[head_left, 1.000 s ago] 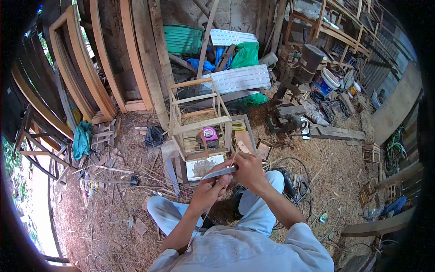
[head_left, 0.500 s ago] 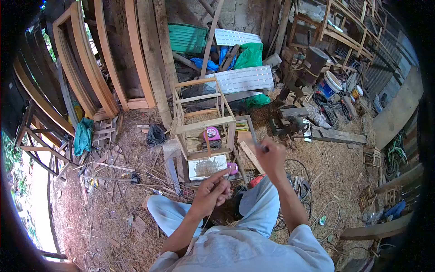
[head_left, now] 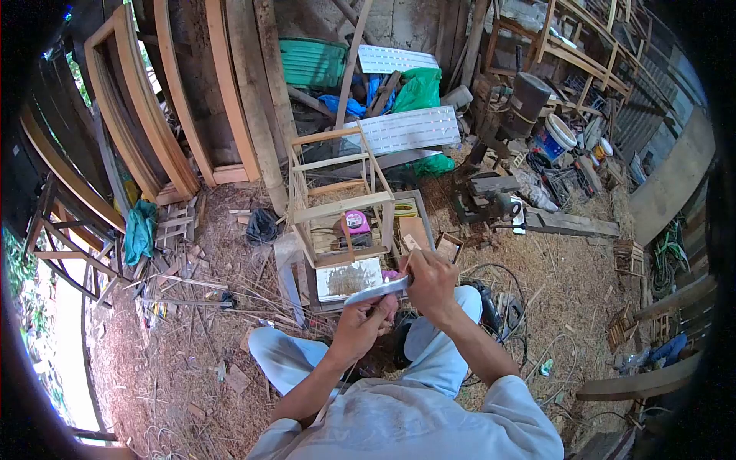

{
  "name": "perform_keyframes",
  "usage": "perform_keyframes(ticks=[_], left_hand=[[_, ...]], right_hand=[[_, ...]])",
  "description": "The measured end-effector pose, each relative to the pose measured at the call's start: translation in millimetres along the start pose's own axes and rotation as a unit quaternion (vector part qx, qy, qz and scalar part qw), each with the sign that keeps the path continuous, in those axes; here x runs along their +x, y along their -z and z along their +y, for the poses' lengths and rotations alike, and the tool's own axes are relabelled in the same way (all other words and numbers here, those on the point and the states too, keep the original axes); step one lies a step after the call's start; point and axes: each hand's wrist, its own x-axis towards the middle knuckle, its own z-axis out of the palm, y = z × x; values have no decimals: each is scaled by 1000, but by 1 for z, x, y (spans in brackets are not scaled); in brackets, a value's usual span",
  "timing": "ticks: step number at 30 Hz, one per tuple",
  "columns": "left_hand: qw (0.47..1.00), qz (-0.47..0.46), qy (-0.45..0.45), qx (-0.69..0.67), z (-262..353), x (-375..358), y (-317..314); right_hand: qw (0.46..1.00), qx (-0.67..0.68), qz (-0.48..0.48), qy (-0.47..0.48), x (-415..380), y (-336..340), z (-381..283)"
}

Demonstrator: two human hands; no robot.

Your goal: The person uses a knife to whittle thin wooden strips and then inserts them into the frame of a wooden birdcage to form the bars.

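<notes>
My right hand (head_left: 434,285) is closed around the handle of a knife, whose broad grey blade (head_left: 377,290) points left across my lap. Just below that blade is my left hand (head_left: 362,331), its thumb and fingers pinched together near the edge. What the left fingers hold is too thin and covered to make out. Beyond the hands stands a small wooden frame (head_left: 343,207) of pale slats. A pink tape measure (head_left: 356,222) lies within it. In front of the frame is a white slab with a grey smear (head_left: 349,280), and a pink object (head_left: 391,274) is partly behind the blade.
Wood shavings cover the ground (head_left: 207,368). A small open box (head_left: 448,247) and a black power tool (head_left: 491,307) with a cable lie at right. Long wooden frames (head_left: 146,115) lean at the left. A metal vise (head_left: 491,203) and a paint bucket (head_left: 558,136) stand further back.
My right hand has come down and left with the knife, bringing its blade over my left hand. The left index finger, earlier stretched out, is now drawn in. The view has shifted slightly.
</notes>
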Motion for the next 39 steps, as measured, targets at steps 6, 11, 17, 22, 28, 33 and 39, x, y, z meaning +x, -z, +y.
perform_keyframes(ticks=[6, 11, 17, 22, 28, 33, 39], left_hand=[[998, -7, -27, 61, 8, -12, 0], [998, 38, 15, -38, 9, -1, 7], [998, 52, -22, -35, 2, 1, -5], [999, 34, 6, 28, 3, -7, -1], [997, 31, 18, -75, 5, -2, 3], [996, 6, 21, -86, 3, 2, -11], [997, 11, 24, -77, -5, 2, -7]], right_hand=[[972, -163, 42, -165, 26, 6, 60], [994, -3, 5, -110, 11, 11, 36], [995, 55, -86, -2, -12, -6, 0], [985, -104, -25, -137, 0, -17, 27], [990, 13, 25, -135, 10, 12, 43], [994, 85, -62, 7, -9, 6, 3], [998, 35, -47, -13, -15, -6, 8]])
